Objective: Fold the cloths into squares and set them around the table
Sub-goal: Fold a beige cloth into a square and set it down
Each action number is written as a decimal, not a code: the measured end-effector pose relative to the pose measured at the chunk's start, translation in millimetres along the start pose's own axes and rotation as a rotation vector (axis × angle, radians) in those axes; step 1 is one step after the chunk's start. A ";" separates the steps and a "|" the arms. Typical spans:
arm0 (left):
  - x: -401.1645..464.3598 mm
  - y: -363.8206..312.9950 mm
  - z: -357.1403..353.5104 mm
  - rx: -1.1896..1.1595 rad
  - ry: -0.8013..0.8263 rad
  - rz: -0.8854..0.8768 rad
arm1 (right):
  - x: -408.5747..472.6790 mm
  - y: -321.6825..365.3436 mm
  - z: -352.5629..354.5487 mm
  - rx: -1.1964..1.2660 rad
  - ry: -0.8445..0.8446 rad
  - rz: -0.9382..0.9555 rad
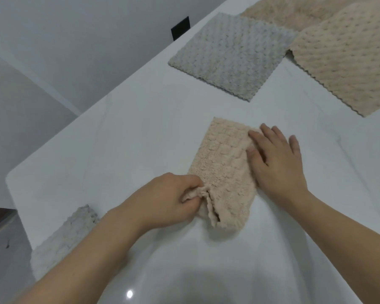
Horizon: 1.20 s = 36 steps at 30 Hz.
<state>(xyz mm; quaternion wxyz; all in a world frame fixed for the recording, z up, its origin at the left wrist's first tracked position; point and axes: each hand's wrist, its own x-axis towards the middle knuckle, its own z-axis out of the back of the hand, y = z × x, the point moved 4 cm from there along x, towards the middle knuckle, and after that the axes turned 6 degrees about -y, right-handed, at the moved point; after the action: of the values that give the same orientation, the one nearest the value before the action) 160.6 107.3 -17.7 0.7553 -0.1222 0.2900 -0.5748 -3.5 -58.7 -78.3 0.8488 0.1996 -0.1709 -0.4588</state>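
Plain indoor room, white table (140, 132), grey wall (75, 40)

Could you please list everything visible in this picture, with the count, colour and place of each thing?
folded cloth: one, pinkish beige, middle of the table, partly folded under both hands
grey cloth: one, light grey, lying flat at the far side
beige cloths: two, beige, far right, overlapping, one running out of view
small grey cloth: one, pale grey, near left edge of the table, partly hidden by the left forearm
table: one, white, glossy, fills most of the view
dark panel: one, black, on the wall behind the table
left hand: one, pinches the near left corner of the folded cloth
right hand: one, flat, presses the right side of the folded cloth
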 end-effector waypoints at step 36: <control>140.9 11.0 -4.1 0.048 -0.594 -0.015 | 56.8 1.0 18.3 0.022 0.103 -0.291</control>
<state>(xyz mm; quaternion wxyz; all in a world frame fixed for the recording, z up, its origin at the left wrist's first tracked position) 191.1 -21.0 -68.5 0.8055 -0.2691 0.0417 -0.5263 18.1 -109.7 -56.0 0.7786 0.2548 -0.1014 -0.5644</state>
